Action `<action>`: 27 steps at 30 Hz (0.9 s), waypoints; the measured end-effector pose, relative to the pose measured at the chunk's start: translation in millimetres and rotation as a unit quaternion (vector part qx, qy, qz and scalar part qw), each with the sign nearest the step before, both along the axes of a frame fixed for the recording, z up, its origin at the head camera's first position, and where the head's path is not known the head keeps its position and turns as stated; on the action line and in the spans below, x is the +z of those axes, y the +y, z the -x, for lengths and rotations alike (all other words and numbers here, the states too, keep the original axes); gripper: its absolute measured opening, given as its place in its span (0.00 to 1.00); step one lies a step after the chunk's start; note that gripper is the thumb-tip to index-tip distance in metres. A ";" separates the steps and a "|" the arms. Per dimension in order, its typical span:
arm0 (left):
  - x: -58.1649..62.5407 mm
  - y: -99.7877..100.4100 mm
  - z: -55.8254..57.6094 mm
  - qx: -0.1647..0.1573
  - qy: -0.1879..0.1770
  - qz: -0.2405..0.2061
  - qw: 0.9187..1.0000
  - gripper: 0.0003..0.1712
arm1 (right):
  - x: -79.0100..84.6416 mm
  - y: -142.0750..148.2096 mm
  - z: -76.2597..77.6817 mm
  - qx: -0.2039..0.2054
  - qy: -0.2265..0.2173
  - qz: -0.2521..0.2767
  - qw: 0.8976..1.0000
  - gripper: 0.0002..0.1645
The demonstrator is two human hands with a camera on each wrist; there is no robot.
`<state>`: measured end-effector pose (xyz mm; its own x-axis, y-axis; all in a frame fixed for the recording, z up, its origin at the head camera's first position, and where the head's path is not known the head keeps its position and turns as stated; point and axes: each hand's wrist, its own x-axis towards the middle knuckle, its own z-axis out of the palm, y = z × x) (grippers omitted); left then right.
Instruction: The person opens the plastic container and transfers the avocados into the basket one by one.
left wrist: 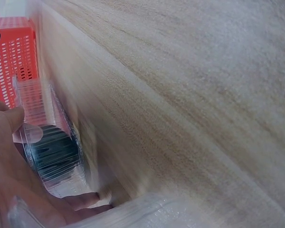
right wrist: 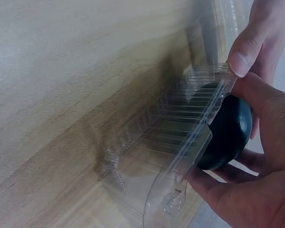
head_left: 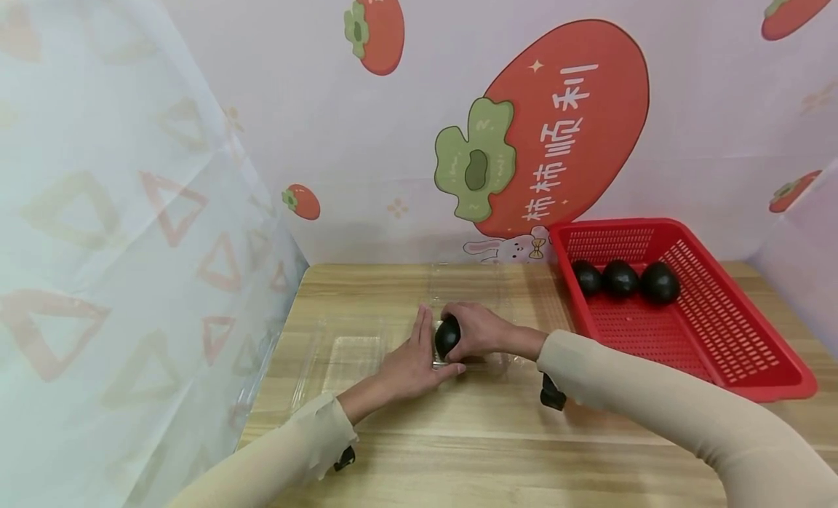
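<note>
A smooth, dark avocado (head_left: 447, 338) sits at the left end of a clear plastic clamshell box (right wrist: 154, 164), whose lid (head_left: 465, 284) stands folded back. My right hand (head_left: 483, 330) holds this avocado, thumb on the near side and fingers curled round the far side. Against the box's left end lies my left hand (head_left: 411, 366), fingers extended and thumb along the near rim. In the right wrist view, the left thumb (right wrist: 241, 61) touches the box's corner beside the right thumb. Ribbed plastic partly covers the avocado in both wrist views.
To the right stands a red plastic basket (head_left: 775, 393) with three dark avocados (head_left: 620, 279) at its far end. Another clear plastic box (head_left: 353, 359) lies left of my left hand. Printed cloth walls (head_left: 366, 231) border the wooden table (head_left: 458, 450) at the back and sides.
</note>
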<state>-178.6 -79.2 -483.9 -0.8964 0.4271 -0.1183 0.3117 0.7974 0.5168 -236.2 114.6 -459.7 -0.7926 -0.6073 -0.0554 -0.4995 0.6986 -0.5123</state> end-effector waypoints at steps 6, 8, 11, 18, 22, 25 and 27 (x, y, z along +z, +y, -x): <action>-1.5 0.0 0.5 -0.003 0.006 0.001 1.000 0.69 | 2.7 -0.3 3.8 0.031 -0.002 -0.006 1.000 0.40; -2.8 0.0 1.2 -0.005 0.009 0.003 1.000 0.69 | 3.7 -0.5 4.3 0.038 -0.004 -0.008 0.999 0.39; -5.0 0.0 2.3 -0.006 0.014 0.005 1.000 0.69 | 5.1 -0.8 5.2 0.046 -0.012 -0.007 0.999 0.39; -3.0 0.6 1.8 -0.006 0.014 0.005 1.000 0.69 | 3.9 0.6 8.3 0.056 -0.025 -0.007 0.998 0.40; -2.6 1.1 1.7 -0.004 0.011 0.010 1.000 0.70 | 1.6 2.4 9.7 0.065 -0.020 -0.005 0.998 0.40; -1.7 1.1 1.1 -0.002 0.009 0.012 1.000 0.70 | 0.7 3.5 11.0 0.075 -0.013 -0.006 0.997 0.40; -1.2 0.8 0.9 -0.001 0.007 0.014 1.000 0.70 | 0.9 3.7 11.7 0.083 -0.008 -0.006 0.997 0.39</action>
